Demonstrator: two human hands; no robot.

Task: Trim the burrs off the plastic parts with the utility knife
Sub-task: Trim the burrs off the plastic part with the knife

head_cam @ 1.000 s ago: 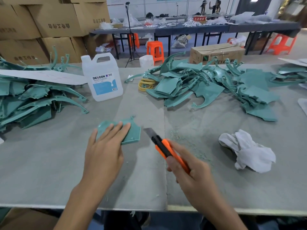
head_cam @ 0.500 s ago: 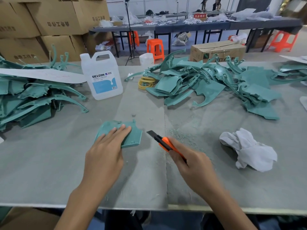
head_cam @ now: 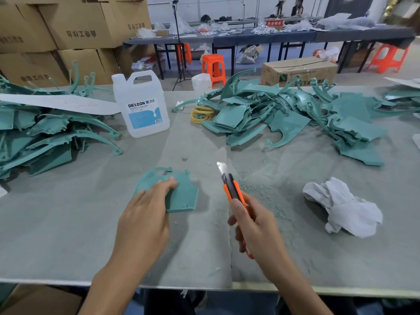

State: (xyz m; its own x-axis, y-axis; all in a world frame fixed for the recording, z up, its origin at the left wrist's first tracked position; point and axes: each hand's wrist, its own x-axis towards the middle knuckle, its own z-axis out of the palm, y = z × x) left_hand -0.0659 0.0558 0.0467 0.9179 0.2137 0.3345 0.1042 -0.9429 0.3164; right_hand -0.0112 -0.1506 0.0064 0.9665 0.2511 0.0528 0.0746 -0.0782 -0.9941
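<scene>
Your left hand lies over the near left part of the teal plastic part. Its fingers are laid fairly straight across the top and press it flat on the worktop; I cannot make out the thumb. Your right hand is curled round the orange utility knife, with the blade run out and touching no part.

The part lies to the left of the blade and apart from it, with bare worktop between them. The knife's long axis runs away from you, tipped a little to the left, roughly parallel to the part's free right edge. That right edge and the notched far edge are the uncovered ones, and the right edge is the nearer to the blade. I judge the knife must travel leftward to meet it, and the stroke would then run along the edge, away from your body. Your left fingertips sit close to the far edge, so keep the blade's path clear of them.
</scene>
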